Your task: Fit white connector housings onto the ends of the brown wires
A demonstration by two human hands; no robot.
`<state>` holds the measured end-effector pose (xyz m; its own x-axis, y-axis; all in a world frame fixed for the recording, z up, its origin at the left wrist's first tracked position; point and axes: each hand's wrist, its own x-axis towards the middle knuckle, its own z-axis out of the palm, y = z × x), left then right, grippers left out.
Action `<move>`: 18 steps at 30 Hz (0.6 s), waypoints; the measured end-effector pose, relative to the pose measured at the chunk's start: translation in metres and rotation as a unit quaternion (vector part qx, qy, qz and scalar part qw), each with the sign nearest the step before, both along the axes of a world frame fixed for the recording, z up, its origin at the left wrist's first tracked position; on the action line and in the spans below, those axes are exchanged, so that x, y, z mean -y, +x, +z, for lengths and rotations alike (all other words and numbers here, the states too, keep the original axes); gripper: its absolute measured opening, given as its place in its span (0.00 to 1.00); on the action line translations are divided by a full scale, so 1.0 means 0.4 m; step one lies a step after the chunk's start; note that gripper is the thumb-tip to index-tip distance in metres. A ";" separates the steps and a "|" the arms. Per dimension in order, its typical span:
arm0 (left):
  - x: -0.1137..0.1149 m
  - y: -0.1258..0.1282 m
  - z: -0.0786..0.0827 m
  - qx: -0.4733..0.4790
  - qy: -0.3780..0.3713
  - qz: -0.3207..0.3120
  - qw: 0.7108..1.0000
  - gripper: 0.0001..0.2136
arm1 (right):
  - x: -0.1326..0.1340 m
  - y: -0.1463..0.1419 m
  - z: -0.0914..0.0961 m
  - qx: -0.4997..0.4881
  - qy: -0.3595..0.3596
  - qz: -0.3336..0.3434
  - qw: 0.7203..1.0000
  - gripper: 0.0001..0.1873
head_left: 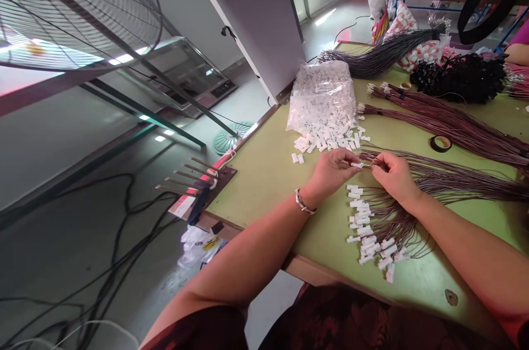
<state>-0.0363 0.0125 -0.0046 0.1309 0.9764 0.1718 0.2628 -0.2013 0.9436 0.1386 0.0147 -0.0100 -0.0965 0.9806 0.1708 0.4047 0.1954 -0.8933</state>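
Observation:
My left hand [333, 171] pinches a small white plastic connector [357, 165] over the green table [264, 173]. My right hand [393, 173] pinches the end of a thin brown wire [369, 165] right at that connector. The two hands nearly touch. Below them lies a fan of brown wires fitted with white connectors [367, 231]. A loose heap of white connectors [330, 139] spills from a clear plastic bag [323, 93] just beyond my left hand. A bracelet sits on my left wrist.
Bundles of brown wires [446, 118] and a grey wire bundle [380, 55] cross the table's far side. A tape roll [440, 143] lies to the right, black parts [458, 77] behind it. Another person's arm [516, 52] shows far right. A large fan [74, 8] and floor cables [103, 262] are left.

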 end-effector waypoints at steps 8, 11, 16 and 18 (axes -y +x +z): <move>-0.008 -0.005 -0.014 -0.044 0.058 -0.007 0.997 0.03 | 0.003 0.001 -0.006 0.040 0.034 0.009 0.999 0.03; -0.007 -0.007 -0.019 -0.084 0.129 -0.027 0.988 0.03 | 0.007 -0.001 -0.007 0.077 0.063 0.002 0.995 0.03; -0.003 0.004 -0.028 -0.164 0.235 -0.056 0.956 0.06 | 0.011 0.000 -0.011 0.125 0.095 0.029 0.987 0.02; -0.005 0.012 -0.033 -0.163 0.239 -0.049 0.956 0.06 | 0.006 0.002 -0.012 0.088 0.058 0.044 0.993 0.03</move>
<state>-0.0314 0.0145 -0.0178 0.3405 0.7769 0.5297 0.4850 -0.6277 0.6089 0.1394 0.0124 -0.0149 -0.2192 0.9418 0.2549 0.5296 0.3343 -0.7796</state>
